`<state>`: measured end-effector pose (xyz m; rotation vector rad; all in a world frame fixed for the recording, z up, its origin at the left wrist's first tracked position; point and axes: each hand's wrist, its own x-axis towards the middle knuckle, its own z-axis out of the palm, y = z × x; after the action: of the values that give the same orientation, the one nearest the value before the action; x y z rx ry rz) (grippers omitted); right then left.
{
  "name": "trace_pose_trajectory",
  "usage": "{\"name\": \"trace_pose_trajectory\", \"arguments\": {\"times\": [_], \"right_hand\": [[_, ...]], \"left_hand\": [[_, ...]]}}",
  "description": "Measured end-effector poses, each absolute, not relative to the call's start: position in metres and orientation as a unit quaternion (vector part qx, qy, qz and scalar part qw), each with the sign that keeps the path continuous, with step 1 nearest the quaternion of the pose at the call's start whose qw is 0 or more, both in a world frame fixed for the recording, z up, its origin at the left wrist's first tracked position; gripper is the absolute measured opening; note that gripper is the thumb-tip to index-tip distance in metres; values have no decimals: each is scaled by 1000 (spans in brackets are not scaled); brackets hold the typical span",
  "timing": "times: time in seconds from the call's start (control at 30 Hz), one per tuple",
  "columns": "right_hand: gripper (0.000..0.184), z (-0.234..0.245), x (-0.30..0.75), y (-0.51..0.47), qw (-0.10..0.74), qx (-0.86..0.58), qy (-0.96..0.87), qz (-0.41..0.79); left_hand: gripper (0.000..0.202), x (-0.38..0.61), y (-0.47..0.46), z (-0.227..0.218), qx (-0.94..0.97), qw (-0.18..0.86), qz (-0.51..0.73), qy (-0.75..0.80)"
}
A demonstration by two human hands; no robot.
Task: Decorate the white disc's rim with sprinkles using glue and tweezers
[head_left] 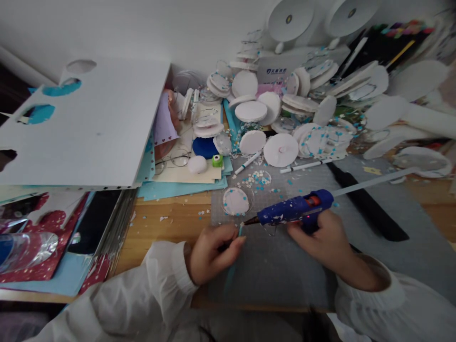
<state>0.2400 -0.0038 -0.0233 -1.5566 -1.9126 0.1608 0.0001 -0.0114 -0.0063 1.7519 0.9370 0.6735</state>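
Note:
Wrapped around the handle of a blue glue gun (295, 209) is my right hand (324, 237). A long whitish glue stick (374, 182) sticks out of the gun's back end, and a small red light glows on its side. The gun's dark nozzle points left, at the fingertips of my left hand (217, 251). Those fingers pinch a thin light-blue strip (232, 266), which hangs below them over the grey cutting mat (270, 275). Just beyond the nozzle lies a round white disc (235, 201) edged with small blue and white pieces.
Many white foam discs (281, 149) crowd the back, some trimmed with blue bits. Small loose pieces (258, 179), pens (306, 165) and a black bar-shaped object (370, 204) lie on the mat. At left stand a large white board (96, 133) with cut-outs, glasses (173, 160) and a plastic bottle (30, 249).

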Motion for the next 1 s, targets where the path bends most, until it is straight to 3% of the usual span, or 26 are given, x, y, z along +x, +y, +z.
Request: {"name": "trace_pose_trajectory", "arguments": {"times": [0.3,1.0], "right_hand": [[24,-24,240,-5,324,-624,-703,104],[23,-21,246,-1,306,-653,-692,28]], "left_hand": [[33,0,-11,-5,722,500,276,390],[33,-1,-11,-6,729,492,282,383]]}}
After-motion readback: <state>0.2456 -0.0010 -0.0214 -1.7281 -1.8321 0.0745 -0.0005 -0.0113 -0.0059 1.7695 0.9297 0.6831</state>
